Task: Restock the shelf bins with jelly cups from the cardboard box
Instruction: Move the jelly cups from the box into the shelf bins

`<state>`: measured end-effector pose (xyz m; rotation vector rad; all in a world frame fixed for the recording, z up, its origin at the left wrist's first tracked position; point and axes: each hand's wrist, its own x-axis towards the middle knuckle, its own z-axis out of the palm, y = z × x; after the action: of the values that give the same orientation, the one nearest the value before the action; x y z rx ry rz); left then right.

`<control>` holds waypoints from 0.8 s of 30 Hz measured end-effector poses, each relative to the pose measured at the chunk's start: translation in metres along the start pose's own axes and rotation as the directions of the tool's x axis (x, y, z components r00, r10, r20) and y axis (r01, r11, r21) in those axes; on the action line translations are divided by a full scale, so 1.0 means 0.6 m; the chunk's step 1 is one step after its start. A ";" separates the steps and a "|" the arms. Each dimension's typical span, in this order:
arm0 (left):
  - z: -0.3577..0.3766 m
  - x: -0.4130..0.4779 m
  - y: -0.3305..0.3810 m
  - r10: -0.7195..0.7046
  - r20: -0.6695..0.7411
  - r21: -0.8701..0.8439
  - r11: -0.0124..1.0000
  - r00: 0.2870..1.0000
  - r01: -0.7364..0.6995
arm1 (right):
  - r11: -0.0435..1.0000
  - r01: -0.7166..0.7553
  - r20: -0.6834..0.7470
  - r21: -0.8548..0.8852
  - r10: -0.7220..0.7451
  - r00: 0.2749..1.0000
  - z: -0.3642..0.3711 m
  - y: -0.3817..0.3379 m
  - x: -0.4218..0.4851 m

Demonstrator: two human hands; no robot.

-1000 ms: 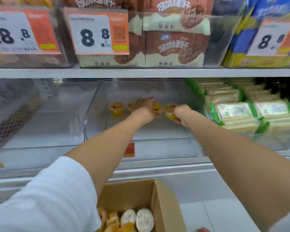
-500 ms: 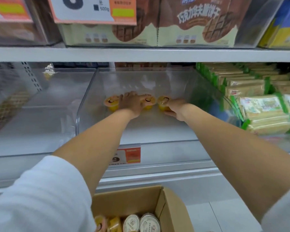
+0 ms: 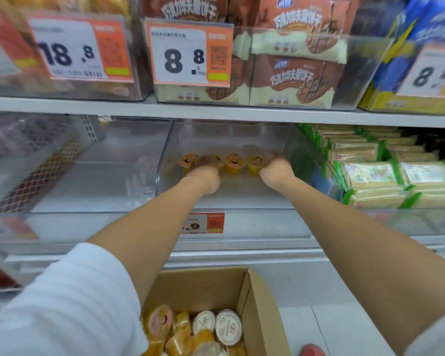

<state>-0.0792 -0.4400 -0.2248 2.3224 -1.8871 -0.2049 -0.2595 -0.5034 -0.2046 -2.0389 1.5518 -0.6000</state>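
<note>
Both bare forearms stretch straight forward, nearly parallel, into the see-through plastic shelf bin [image 3: 262, 224] in the middle of the lower shelf. At the back of that bin stands a row of four small yellow jelly cups [image 3: 233, 162] with dark-marked lids. The left hand [image 3: 206, 176] reaches back-upward over this row and covers part of the second cup from the left. The right hand [image 3: 276, 173] sits knuckles up at the right end of the row, just beside the last cup. Motion blur hides the fingers of both hands, so I cannot tell whether either one grips a cup or only touches it. A white sleeve [image 3: 62, 304] covers the left upper arm down to the elbow.

Below and in front of the bin stands an open brown cardboard box [image 3: 257, 304]. It holds loose boxed cups [image 3: 229, 327], some yellow and two showing white foil lids. An orange-and-white price tag [image 3: 203, 223] is fixed to the bin's front wall. Right of the bin lie stacked green-edged snack packets [image 3: 370, 176]. Above the bin, on the upper shelf, stand brown-and-cream wafer packets [image 3: 293, 78].
</note>
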 end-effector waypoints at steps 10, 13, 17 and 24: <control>-0.043 -0.311 0.028 -0.116 -0.334 -0.136 0.988 0.935 0.074 | 0.942 0.334 -0.121 -0.040 -0.336 0.934 0.057 -0.051 -0.300; 0.029 -0.403 -0.013 -0.153 -0.262 -0.121 0.985 0.953 0.124 | 0.956 0.294 -0.035 0.014 -0.294 0.955 0.125 -0.014 -0.375; 0.152 -0.483 -0.105 -0.309 0.215 0.008 0.949 0.927 0.314 | 0.976 0.214 0.340 -0.051 -0.184 0.922 0.229 0.056 -0.451; 0.314 -0.512 -0.212 -0.572 0.430 0.106 0.800 0.699 0.590 | 0.993 -0.115 0.583 0.000 0.094 0.807 0.398 0.106 -0.476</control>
<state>-0.0558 -0.1183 -0.4292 2.9627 -1.1599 -0.9048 -0.2308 -0.2115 -0.4424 -1.8487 1.2488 0.0575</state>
